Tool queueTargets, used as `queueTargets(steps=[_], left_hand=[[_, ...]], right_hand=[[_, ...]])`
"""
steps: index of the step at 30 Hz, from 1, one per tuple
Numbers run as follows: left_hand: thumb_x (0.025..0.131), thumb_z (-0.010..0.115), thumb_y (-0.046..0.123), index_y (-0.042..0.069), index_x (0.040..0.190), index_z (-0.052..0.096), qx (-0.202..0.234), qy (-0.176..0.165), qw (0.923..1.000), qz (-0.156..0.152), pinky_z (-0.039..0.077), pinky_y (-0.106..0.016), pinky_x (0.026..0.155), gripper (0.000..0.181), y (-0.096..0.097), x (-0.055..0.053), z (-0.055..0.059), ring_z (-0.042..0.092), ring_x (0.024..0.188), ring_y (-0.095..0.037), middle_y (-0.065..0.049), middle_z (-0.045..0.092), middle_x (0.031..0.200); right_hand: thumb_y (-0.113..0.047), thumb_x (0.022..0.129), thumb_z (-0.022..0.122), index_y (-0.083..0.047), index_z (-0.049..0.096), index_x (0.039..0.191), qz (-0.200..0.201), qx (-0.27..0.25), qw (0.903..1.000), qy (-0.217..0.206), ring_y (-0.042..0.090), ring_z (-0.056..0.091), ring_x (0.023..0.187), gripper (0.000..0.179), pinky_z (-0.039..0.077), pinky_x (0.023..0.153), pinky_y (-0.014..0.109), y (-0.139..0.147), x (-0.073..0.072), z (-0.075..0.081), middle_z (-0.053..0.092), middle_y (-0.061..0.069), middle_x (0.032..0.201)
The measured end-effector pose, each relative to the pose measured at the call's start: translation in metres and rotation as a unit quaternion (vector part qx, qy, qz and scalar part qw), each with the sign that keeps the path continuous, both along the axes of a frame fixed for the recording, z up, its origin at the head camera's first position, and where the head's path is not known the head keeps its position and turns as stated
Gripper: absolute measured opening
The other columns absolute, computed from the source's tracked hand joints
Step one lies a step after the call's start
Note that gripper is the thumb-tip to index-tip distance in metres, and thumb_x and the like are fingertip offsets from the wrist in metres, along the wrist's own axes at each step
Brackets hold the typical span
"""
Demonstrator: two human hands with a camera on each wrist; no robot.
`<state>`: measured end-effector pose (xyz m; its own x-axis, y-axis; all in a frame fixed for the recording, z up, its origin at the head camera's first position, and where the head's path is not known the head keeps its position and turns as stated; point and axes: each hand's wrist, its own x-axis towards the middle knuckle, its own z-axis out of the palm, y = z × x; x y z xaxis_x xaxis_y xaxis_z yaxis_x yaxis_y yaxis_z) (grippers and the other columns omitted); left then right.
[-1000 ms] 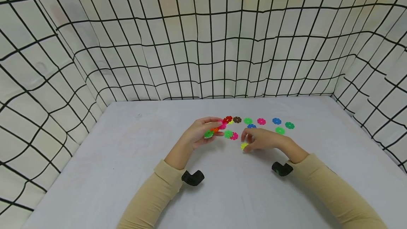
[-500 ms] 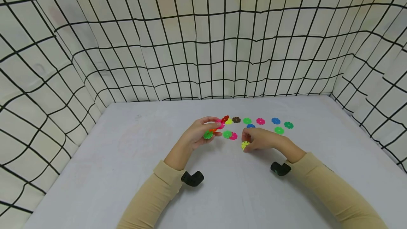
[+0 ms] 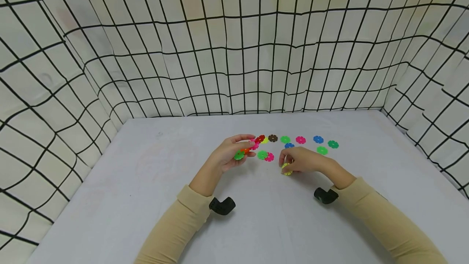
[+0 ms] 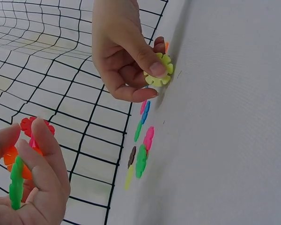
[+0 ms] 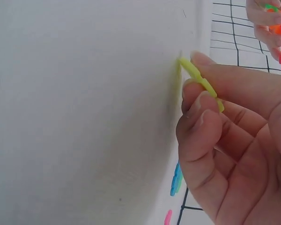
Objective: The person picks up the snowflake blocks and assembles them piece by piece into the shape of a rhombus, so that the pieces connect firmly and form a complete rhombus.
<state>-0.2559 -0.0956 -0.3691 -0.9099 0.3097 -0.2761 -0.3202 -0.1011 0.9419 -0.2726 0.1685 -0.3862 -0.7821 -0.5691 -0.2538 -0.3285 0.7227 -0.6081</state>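
My left hand (image 3: 230, 152) grips a small joined group of notched plastic flower discs. In it are a green disc (image 4: 16, 183), an orange disc (image 4: 10, 156), a pink disc (image 3: 254, 146) and a red disc (image 3: 260, 138). Parts of the group are hidden behind the fingers. To the right, my right hand (image 3: 303, 159) pinches a yellow flower disc (image 4: 153, 77) between thumb and fingers, low over the white table. Seen edge-on in the right wrist view, the yellow disc (image 5: 203, 84) tilts between thumb and fingertips. The two hands are apart.
Loose discs lie beyond and between the hands: a brown disc (image 3: 272, 138), a light green disc (image 3: 262, 155) overlapping a pink one (image 3: 270, 157), a blue disc (image 3: 318, 139) and several others. Black netting (image 3: 234, 48) over white cloth rises behind the white table (image 3: 256, 223).
The yellow disc has shifted slightly right and turned in my right fingers, so more of its face shows. My left hand and its joined discs have barely moved.
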Motion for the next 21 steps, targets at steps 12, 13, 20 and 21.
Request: queueTargets(steps=[12,13,20,21], left_hand=[[0.103,0.064,0.015,0.008,0.138,0.060,-0.018,0.005,0.9998,0.006,0.050,-0.014,0.060,0.036,0.002,0.002,0.002,0.069,0.073,-0.011,-0.009,0.064,0.113],[0.103,0.063,0.015,0.008,0.138,0.060,-0.019,0.005,0.9998,0.005,0.050,-0.014,0.060,0.036,0.002,0.003,0.002,0.069,0.073,-0.011,-0.010,0.064,0.113],[0.103,0.063,0.014,0.007,0.137,0.061,-0.017,0.005,0.9998,0.001,0.049,-0.013,0.058,0.035,0.004,0.003,0.002,0.069,0.072,-0.011,-0.012,0.064,0.114],[0.103,0.063,0.014,0.007,0.137,0.061,-0.016,0.004,0.9999,0.001,0.049,-0.013,0.058,0.035,0.004,0.003,0.002,0.069,0.072,-0.011,-0.011,0.064,0.114]], right_hand=[[-0.016,0.096,0.073,-0.002,0.070,0.112,-0.051,-0.100,0.9929,0.042,0.022,0.058,0.061,0.022,0.046,0.059,0.028,0.004,-0.004,0.011,0.065,0.004,0.069],[-0.017,0.097,0.073,-0.001,0.069,0.113,-0.058,-0.110,0.9913,0.042,0.024,0.059,0.061,0.023,0.046,0.059,0.028,0.003,-0.004,0.012,0.066,0.006,0.070],[-0.020,0.099,0.070,0.001,0.066,0.121,-0.101,-0.188,0.9759,0.047,0.040,0.059,0.067,0.030,0.048,0.060,0.032,-0.001,-0.006,0.015,0.069,0.013,0.074],[-0.020,0.100,0.070,0.002,0.066,0.122,-0.106,-0.197,0.9735,0.047,0.041,0.059,0.068,0.031,0.049,0.060,0.032,-0.002,-0.006,0.015,0.069,0.013,0.074]])
